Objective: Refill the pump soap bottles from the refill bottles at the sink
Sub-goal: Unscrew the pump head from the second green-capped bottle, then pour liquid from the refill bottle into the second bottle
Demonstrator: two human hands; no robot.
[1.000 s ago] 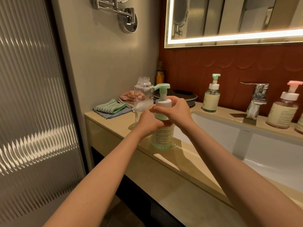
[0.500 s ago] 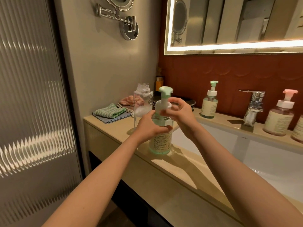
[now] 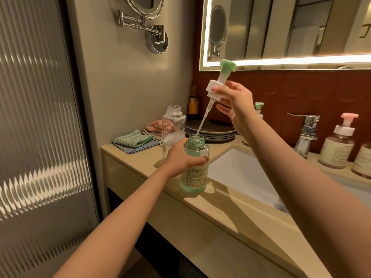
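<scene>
Green soap bottle (image 3: 195,165) stands gripped by left hand (image 3: 181,157) for steadiness; right hand (image 3: 234,103) pinches pump head (image 3: 217,87), dip tube tilted over the neck.

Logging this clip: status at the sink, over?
Left hand grips green bottle on counter. Right hand holds pump head, tube tip at bottle mouth. Clear bottle stands behind.

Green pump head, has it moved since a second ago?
Yes. The pump head has come up out of the green bottle, held by the right hand; only its tube tip is at the neck.
</scene>
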